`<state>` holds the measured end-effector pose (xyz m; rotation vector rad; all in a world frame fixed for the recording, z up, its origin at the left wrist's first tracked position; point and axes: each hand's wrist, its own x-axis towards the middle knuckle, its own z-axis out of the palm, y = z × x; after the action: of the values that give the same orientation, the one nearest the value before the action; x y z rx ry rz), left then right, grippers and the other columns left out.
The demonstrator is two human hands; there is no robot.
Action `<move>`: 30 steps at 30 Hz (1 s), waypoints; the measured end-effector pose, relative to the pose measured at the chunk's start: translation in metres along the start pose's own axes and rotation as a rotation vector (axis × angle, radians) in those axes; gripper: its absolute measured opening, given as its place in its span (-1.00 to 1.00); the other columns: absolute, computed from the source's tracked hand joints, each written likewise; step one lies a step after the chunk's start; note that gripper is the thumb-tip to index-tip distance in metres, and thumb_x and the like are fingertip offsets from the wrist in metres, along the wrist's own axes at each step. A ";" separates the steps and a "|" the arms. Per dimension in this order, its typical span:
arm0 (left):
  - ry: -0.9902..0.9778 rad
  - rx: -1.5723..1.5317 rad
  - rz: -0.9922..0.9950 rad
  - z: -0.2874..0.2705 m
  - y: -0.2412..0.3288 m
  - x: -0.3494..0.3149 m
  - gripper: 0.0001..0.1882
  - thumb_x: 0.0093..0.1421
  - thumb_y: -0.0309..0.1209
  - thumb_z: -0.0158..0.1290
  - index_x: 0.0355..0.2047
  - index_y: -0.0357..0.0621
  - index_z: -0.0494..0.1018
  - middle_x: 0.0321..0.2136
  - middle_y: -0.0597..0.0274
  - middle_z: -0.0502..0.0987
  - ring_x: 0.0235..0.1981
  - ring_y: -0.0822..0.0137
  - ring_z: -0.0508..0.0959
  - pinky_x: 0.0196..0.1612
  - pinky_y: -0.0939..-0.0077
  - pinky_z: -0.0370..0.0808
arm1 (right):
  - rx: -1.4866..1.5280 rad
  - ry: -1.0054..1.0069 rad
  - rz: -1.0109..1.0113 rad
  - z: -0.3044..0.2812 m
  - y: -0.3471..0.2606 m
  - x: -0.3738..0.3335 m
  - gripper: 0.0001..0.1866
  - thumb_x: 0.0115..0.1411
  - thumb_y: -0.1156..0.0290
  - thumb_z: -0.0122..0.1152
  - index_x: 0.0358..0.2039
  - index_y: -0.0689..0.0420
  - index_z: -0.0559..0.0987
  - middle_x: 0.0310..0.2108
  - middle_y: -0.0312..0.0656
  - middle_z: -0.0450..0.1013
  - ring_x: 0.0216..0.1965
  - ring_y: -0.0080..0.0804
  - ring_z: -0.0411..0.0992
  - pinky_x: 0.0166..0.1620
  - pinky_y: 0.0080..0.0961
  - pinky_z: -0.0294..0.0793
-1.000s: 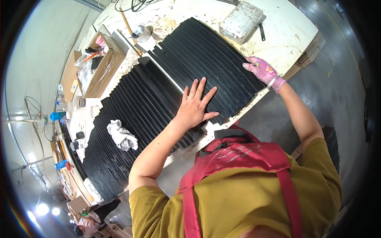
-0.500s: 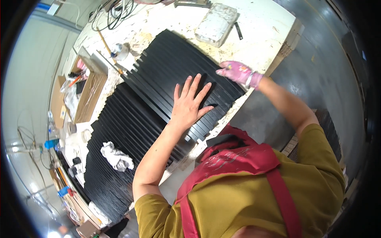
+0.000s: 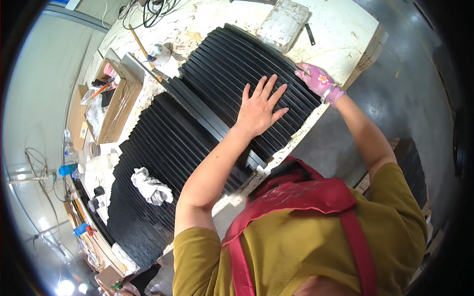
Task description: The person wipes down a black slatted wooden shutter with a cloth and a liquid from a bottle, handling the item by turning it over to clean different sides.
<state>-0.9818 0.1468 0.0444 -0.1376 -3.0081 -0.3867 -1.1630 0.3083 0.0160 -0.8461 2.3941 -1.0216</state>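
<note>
Long black strips [image 3: 232,59] lie side by side across the worktable, tilted and overlapping. My bare left hand [image 3: 259,109] rests palm down on them, its fingers spread. At their right-hand edge is my right hand [image 3: 318,81], in a pink flowered glove, with its stretched fingers touching the outermost strips; the fingertips are partly hidden. A few flat strips [image 3: 207,118] lie apart between this group and a second wide bank of black strips [image 3: 158,133] on the left. A crumpled white cloth [image 3: 151,186] sits on that second bank.
Beyond the strips, a pale flat block [image 3: 282,24] and a small black bar [image 3: 310,34] lie on the worktable [image 3: 348,37]. At the left stand an open cardboard box [image 3: 116,111] with small items and a small cup [image 3: 159,54]. Black cables [image 3: 155,12] coil at the back.
My left hand has slid right and away from me over the strips. The strips under it now show more tilt and clearer ridges. The whole view has shifted slightly.
</note>
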 end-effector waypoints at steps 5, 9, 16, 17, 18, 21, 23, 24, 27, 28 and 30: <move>0.071 0.015 -0.063 -0.003 -0.016 0.007 -0.32 0.18 0.07 -0.06 0.24 0.07 0.17 0.29 0.12 0.07 0.29 0.03 0.07 0.22 -0.15 0.06 | 0.028 -0.064 0.016 -0.008 -0.011 -0.009 -0.48 0.26 0.09 0.01 0.03 0.28 0.43 -0.05 0.08 0.45 0.02 -0.09 0.40 0.09 -0.40 0.32; 0.026 0.081 -0.075 0.000 -0.024 0.006 -0.28 0.19 0.09 -0.08 0.27 0.04 0.11 0.31 0.08 0.02 0.30 0.01 0.06 0.21 -0.19 0.06 | -0.249 0.078 -0.208 -0.002 -0.013 -0.035 -0.37 0.26 0.03 -0.02 0.18 0.22 0.25 0.14 0.11 0.27 0.10 0.02 0.31 0.13 -0.32 0.29; 0.028 0.033 -0.093 -0.009 -0.025 0.011 -0.30 0.19 0.03 -0.03 0.26 0.03 0.12 0.30 0.07 0.04 0.29 0.00 0.07 0.22 -0.15 0.06 | -0.312 0.197 -0.208 0.010 0.002 -0.031 -0.51 0.28 0.18 -0.04 0.19 -0.01 0.26 0.09 0.09 0.31 -0.07 0.06 0.42 -0.04 -0.19 0.43; 0.068 0.029 -0.104 -0.012 -0.028 0.007 -0.30 0.18 0.00 0.00 0.26 0.03 0.12 0.30 0.07 0.04 0.29 0.00 0.07 0.22 -0.12 0.07 | -0.326 0.229 -0.256 0.010 0.005 -0.032 -0.52 0.28 0.19 -0.04 0.19 -0.02 0.27 0.07 0.09 0.33 -0.09 0.05 0.43 -0.07 -0.19 0.44; 0.083 0.019 -0.139 -0.017 -0.030 0.001 -0.31 0.18 -0.04 0.03 0.26 0.03 0.13 0.29 0.05 0.05 0.29 -0.01 0.08 0.23 -0.08 0.08 | -0.357 0.231 -0.209 0.012 0.003 -0.036 -0.54 0.28 0.21 -0.04 0.18 -0.03 0.29 0.03 0.09 0.36 -0.14 0.03 0.45 -0.11 -0.20 0.46; 0.085 0.091 -0.194 -0.020 -0.049 -0.003 -0.31 0.20 -0.03 0.00 0.27 0.05 0.11 0.30 0.01 0.03 0.30 -0.01 0.05 0.24 -0.09 0.06 | -0.300 0.252 -0.179 0.014 0.000 -0.039 -0.54 0.25 0.23 0.01 0.16 -0.03 0.30 0.01 0.07 0.38 -0.16 0.02 0.46 -0.14 -0.20 0.47; 0.070 0.113 -0.201 -0.012 -0.057 0.008 -0.31 0.22 0.00 -0.05 0.29 0.04 0.08 0.31 0.04 0.01 0.31 0.01 0.03 0.25 -0.10 0.03 | -0.313 0.280 -0.166 0.017 -0.004 -0.043 -0.56 0.26 0.22 0.00 0.15 -0.03 0.32 0.00 0.06 0.39 -0.13 0.01 0.45 -0.10 -0.22 0.46; 0.030 0.136 -0.181 -0.008 -0.058 0.014 -0.31 0.23 0.01 -0.07 0.29 0.04 0.08 0.32 0.06 -0.01 0.32 0.02 0.03 0.25 -0.11 0.03 | -0.327 0.306 -0.161 0.017 -0.006 -0.042 -0.57 0.27 0.22 0.00 0.14 -0.03 0.34 -0.01 0.05 0.40 -0.11 0.00 0.45 -0.07 -0.23 0.46; -0.066 0.115 -0.169 -0.006 -0.057 0.027 -0.29 0.25 0.05 -0.13 0.31 0.03 0.03 0.34 0.11 -0.05 0.33 0.03 0.00 0.25 -0.18 -0.02 | -0.183 0.330 -0.207 0.007 -0.006 -0.041 -0.59 0.28 0.19 -0.01 0.09 0.04 0.39 -0.01 0.04 0.41 -0.04 -0.02 0.42 0.01 -0.28 0.41; -0.087 0.093 -0.169 -0.007 -0.056 0.030 -0.29 0.25 0.05 -0.13 0.31 0.03 0.02 0.34 0.11 -0.06 0.33 0.02 -0.01 0.24 -0.20 -0.03 | 0.005 0.250 -0.126 -0.002 -0.005 -0.034 -0.58 0.28 0.17 -0.01 0.06 0.13 0.41 0.00 0.05 0.41 0.01 -0.03 0.40 0.07 -0.32 0.37; -0.111 0.070 -0.172 -0.009 -0.060 0.038 -0.28 0.25 0.06 -0.13 0.32 0.05 0.01 0.34 0.11 -0.08 0.34 0.02 -0.03 0.23 -0.23 -0.03 | 0.041 0.167 -0.104 -0.005 0.005 -0.022 -0.59 0.29 0.20 -0.04 0.04 0.19 0.43 -0.02 0.06 0.42 0.00 -0.02 0.40 0.06 -0.31 0.37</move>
<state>-1.0244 0.0897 0.0430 0.1095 -3.1489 -0.2970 -1.1515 0.3285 0.0186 -0.9112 2.4790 -1.2216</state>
